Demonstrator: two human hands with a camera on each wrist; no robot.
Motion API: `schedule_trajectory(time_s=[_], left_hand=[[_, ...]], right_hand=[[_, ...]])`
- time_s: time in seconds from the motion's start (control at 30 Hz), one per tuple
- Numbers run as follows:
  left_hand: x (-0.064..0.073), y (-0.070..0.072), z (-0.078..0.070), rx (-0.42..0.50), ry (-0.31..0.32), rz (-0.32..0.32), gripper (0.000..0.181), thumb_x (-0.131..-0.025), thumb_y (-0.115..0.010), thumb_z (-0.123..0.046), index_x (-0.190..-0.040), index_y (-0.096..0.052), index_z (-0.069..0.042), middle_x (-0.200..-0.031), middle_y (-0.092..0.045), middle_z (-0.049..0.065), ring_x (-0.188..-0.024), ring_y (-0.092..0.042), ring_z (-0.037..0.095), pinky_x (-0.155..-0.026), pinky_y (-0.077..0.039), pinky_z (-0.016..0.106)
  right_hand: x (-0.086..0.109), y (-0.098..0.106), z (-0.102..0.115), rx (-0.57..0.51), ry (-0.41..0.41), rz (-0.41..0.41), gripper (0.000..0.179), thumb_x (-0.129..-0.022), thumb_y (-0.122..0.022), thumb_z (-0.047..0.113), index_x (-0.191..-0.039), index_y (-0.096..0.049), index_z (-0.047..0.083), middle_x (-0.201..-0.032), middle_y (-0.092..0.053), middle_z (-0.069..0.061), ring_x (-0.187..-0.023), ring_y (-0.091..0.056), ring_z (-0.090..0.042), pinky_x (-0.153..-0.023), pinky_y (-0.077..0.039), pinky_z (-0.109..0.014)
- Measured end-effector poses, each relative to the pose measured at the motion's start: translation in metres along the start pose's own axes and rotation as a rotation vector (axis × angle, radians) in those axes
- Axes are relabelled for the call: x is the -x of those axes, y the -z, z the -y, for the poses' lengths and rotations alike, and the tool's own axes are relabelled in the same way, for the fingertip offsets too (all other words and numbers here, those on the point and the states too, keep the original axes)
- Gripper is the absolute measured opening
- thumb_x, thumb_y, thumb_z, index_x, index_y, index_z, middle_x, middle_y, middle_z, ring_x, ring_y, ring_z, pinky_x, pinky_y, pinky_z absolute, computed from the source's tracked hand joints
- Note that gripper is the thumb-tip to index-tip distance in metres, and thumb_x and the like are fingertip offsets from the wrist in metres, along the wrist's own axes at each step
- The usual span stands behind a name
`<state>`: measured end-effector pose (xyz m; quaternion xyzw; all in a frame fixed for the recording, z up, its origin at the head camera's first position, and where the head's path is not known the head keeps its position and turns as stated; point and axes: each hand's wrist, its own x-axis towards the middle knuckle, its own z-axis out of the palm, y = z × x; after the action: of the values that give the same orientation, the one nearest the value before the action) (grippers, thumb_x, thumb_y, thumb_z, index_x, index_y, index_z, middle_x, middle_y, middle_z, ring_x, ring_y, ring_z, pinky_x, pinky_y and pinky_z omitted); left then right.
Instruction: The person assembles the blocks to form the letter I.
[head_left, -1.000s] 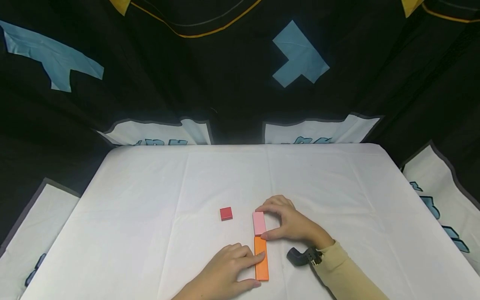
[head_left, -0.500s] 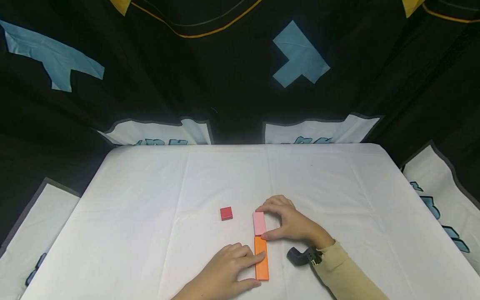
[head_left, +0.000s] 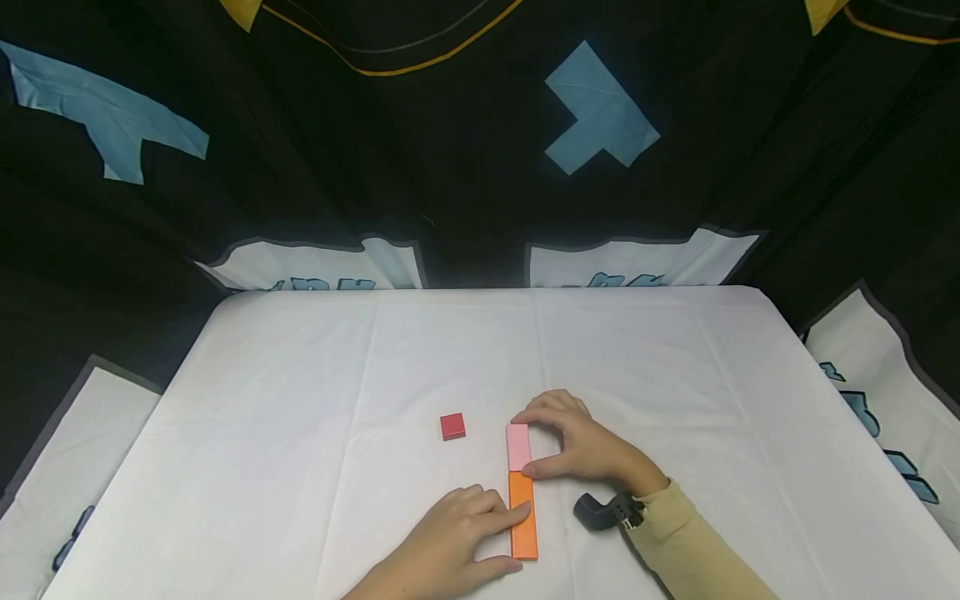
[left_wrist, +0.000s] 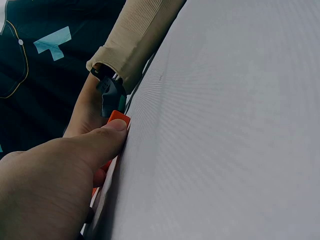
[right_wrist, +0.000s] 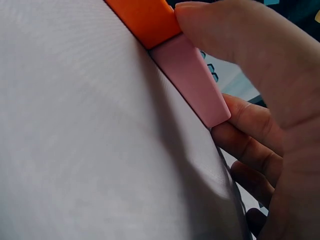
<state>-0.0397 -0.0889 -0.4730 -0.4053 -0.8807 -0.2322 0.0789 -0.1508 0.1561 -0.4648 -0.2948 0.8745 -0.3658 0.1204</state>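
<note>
On the white table lie an orange rectangular block [head_left: 522, 533] and a shorter pink block [head_left: 518, 447], end to end in one line. My left hand [head_left: 457, 537] holds the orange block, thumb at its near end and index finger on its top. The right hand [head_left: 581, 446] grips the pink block, its index finger at the far end and its thumb by the joint with the orange one. In the right wrist view the ends of the pink block [right_wrist: 192, 82] and orange block [right_wrist: 147, 20] meet. The left wrist view shows the left thumb [left_wrist: 107, 137] against the orange end.
A small red block [head_left: 452, 427] sits apart, left of the pink one. The white cloth-covered table [head_left: 300, 375] spreads around, with a dark curtain [head_left: 465, 183] behind its far edge. A black wrist device [head_left: 600, 512] juts from the right sleeve.
</note>
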Motion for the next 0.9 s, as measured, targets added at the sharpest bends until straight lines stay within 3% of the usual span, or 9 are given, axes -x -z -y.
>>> schedule_trajectory(time_s=[0.9], left_hand=[[-0.0005,0.0013,-0.0005,0.026,0.013,0.033,0.053,-0.091,-0.065,-0.051,-0.136,-0.062,-0.023,-0.096,-0.059,-0.018,-0.087,-0.048,-0.001,-0.083,-0.043,0.017]], right_hand=[[-0.0001,0.0006,0.0016,0.000,-0.017,0.002,0.056,-0.070,-0.082,0.059,-0.120,-0.062,0.043,-0.125,-0.054,0.020,-0.129,-0.036,-0.012,-0.110,-0.028,-0.053]])
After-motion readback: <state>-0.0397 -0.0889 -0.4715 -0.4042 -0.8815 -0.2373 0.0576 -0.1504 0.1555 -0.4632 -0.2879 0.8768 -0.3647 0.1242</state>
